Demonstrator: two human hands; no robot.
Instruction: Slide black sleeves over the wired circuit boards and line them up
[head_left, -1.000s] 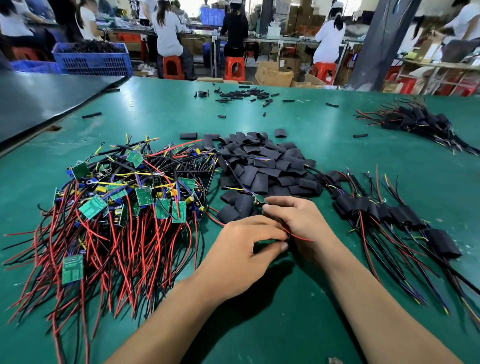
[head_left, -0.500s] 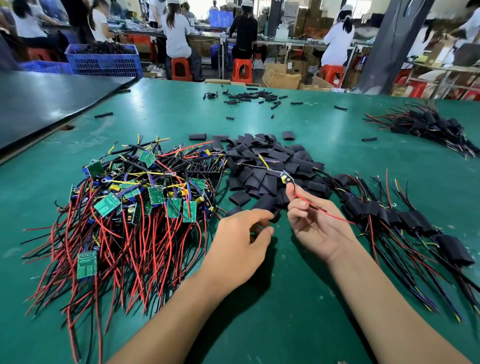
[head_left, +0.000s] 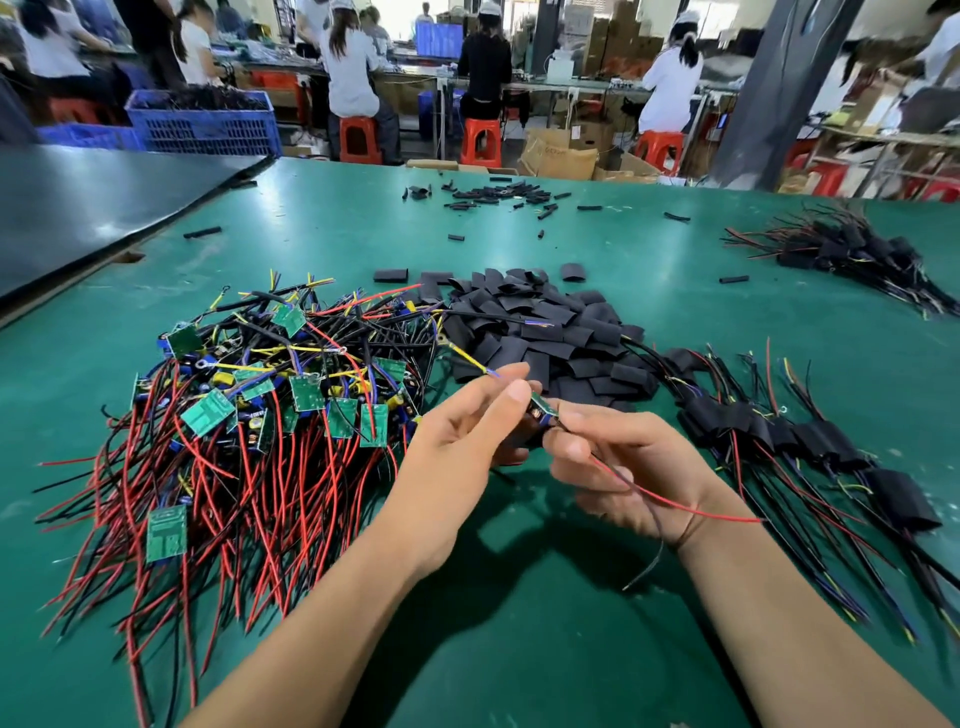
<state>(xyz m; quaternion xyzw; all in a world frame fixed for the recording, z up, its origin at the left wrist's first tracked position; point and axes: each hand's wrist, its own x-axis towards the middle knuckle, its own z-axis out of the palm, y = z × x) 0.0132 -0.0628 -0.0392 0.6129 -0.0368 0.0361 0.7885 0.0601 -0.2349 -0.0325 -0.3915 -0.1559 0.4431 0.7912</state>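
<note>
The left hand (head_left: 457, 452) pinched the yellow and blue leads of a small circuit board (head_left: 544, 412) raised between both hands. The right hand (head_left: 618, 467) pinched its other end, with red and black wires (head_left: 675, 506) trailing across the palm. A dark shape under the fingers, mostly hidden, was possibly a sleeve. Beyond lay the pile of black sleeves (head_left: 545, 338), with bare boards (head_left: 260, 415) left and sleeved boards (head_left: 810, 441) right on the tabletop (head_left: 519, 649).

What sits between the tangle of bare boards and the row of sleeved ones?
Head view: the heap of loose black sleeves; nearer, left hand and right hand holding one wired board.
</note>
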